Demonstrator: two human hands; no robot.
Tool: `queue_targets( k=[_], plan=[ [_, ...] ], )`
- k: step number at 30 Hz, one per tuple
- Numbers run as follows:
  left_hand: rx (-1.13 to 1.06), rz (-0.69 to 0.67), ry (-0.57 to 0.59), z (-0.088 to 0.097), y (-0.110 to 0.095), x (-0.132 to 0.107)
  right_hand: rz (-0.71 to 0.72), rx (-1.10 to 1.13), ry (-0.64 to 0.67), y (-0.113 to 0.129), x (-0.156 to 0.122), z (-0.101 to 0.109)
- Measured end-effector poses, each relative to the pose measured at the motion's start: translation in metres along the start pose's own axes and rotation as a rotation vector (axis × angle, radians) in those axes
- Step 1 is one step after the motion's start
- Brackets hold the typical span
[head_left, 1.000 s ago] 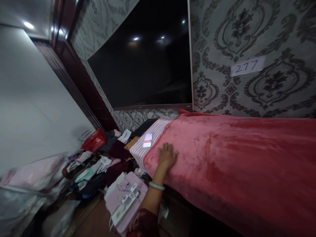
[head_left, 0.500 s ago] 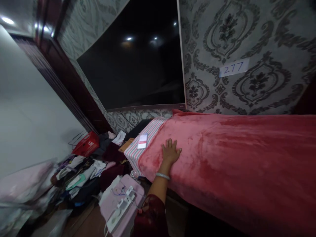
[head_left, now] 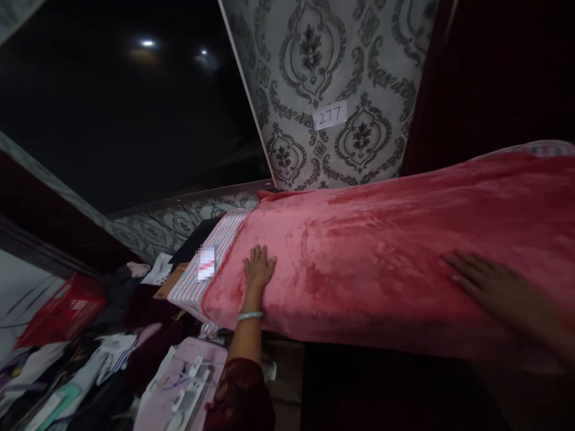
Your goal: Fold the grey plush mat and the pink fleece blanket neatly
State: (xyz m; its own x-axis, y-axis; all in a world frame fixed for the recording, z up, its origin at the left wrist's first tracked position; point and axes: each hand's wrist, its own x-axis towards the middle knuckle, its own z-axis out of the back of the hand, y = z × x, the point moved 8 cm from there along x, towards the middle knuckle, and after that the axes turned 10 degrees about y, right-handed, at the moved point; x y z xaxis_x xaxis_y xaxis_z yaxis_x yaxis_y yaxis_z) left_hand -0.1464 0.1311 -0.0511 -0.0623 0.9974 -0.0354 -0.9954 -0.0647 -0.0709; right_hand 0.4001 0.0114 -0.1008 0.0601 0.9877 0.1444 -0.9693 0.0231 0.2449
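Observation:
A pink-red fleece blanket (head_left: pixel 381 239) lies spread over a long raised surface. My left hand (head_left: pixel 259 267), with a bracelet at the wrist, rests flat on the blanket near its left end, fingers stretched out. My right hand (head_left: pixel 489 281) lies flat on the blanket's front edge at the right, fingers extended toward the left. Neither hand holds anything. A striped cloth (head_left: pixel 211 263) shows from under the blanket's left end, with a small card (head_left: pixel 206 263) lying on it.
A large dark screen (head_left: pixel 126 108) hangs on the patterned wall, next to a paper label reading 277 (head_left: pixel 330 115). On the floor at the left lie heaped clothes (head_left: pixel 112 353), a red basket (head_left: pixel 58 308) and a pink case with a white power strip (head_left: pixel 179 383).
The view has swung right. My right hand has come into view and lies on the blanket. My left hand stays flat near the blanket's left end.

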Motion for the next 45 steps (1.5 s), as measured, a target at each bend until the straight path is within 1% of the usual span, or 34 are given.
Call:
queue_targets(
  k=[2, 6, 10, 12, 16, 18, 20, 22, 25, 29, 31, 34, 36, 39, 44, 45],
  plan=[
    [-0.007, -0.007, -0.022, 0.002, 0.0, 0.0, 0.025, 0.001, 0.024, 0.0, 0.001, 0.003],
    [-0.037, -0.024, -0.053, 0.004, 0.001, -0.001, 0.069, 0.052, 0.033, 0.005, 0.005, 0.016],
    [-0.073, -0.028, -0.124, 0.012, 0.004, -0.005, 0.0, 0.169, 0.044, 0.018, 0.016, 0.026],
    [-0.083, -0.027, -0.164, 0.015, 0.005, -0.007, -0.013, 0.223, 0.048, 0.033, 0.026, 0.03],
    [-0.089, -0.029, -0.223, 0.019, 0.007, -0.01, 0.053, 0.336, 0.087, 0.076, 0.055, 0.034],
    [-0.099, -0.034, -0.24, 0.02, 0.008, -0.011, 0.069, 0.366, 0.11, 0.093, 0.072, 0.035],
    [-0.117, -0.035, -0.235, 0.02, 0.009, -0.011, 0.08, 0.365, 0.117, 0.106, 0.089, 0.035],
    [-0.131, -0.033, -0.223, 0.019, 0.009, -0.012, 0.102, 0.346, 0.112, 0.113, 0.102, 0.032],
    [-0.133, -0.027, -0.226, 0.02, 0.009, -0.014, 0.127, 0.323, 0.111, 0.114, 0.114, 0.016],
    [-0.142, -0.013, -0.229, 0.019, 0.01, -0.019, 0.165, 0.399, 0.057, 0.101, 0.119, -0.012],
    [-0.146, -0.003, -0.227, 0.017, 0.01, -0.021, 0.189, 0.447, 0.015, 0.094, 0.121, -0.022],
    [-0.149, 0.005, -0.224, 0.013, 0.011, -0.023, 0.2, 0.48, -0.012, 0.086, 0.126, -0.034],
    [-0.149, 0.01, -0.22, 0.01, 0.012, -0.023, 0.211, 0.473, -0.021, 0.085, 0.13, -0.037],
    [-0.15, 0.017, -0.211, 0.008, 0.014, -0.022, 0.216, 0.427, -0.034, 0.089, 0.132, -0.037],
    [-0.145, -0.016, -0.172, 0.016, 0.013, -0.011, 0.198, 0.403, -0.024, 0.094, 0.129, -0.033],
    [-0.141, -0.033, -0.166, 0.018, 0.011, -0.007, 0.201, 0.374, -0.041, 0.095, 0.128, -0.031]
  ],
)
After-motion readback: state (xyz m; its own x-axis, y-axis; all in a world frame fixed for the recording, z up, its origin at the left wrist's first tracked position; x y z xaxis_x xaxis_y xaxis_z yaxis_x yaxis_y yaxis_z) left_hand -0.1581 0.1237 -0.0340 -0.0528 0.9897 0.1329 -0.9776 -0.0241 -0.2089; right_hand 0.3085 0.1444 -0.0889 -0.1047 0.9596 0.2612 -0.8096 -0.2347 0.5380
